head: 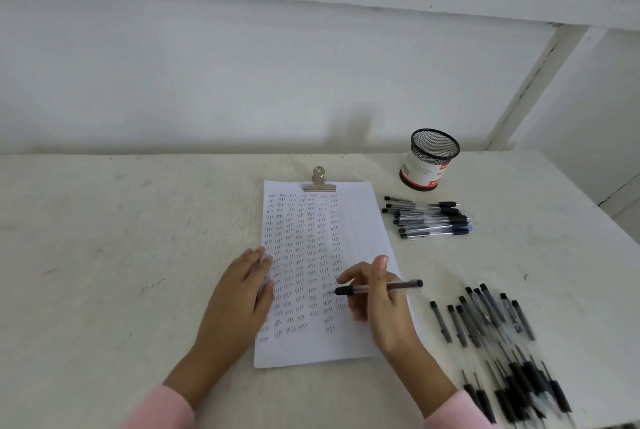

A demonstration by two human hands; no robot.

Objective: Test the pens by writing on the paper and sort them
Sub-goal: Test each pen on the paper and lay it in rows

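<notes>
A white sheet of paper [353, 231] under a metal clip [319, 182] lies mid-table, filled with rows of small pen marks. My left hand [239, 293] rests flat on the paper's left edge. My right hand [377, 300] holds a clear black-tipped pen [401, 286] nearly level over the paper's right side, tip pointing left. A neat group of several pens [429, 219] lies right of the paper's top. A larger loose pile of pens [502, 342] lies at the near right.
A black mesh pen cup [429, 160] with a white and red label stands at the back right. The table's right edge [595, 207] runs close behind the pens. A white wall rises behind the table.
</notes>
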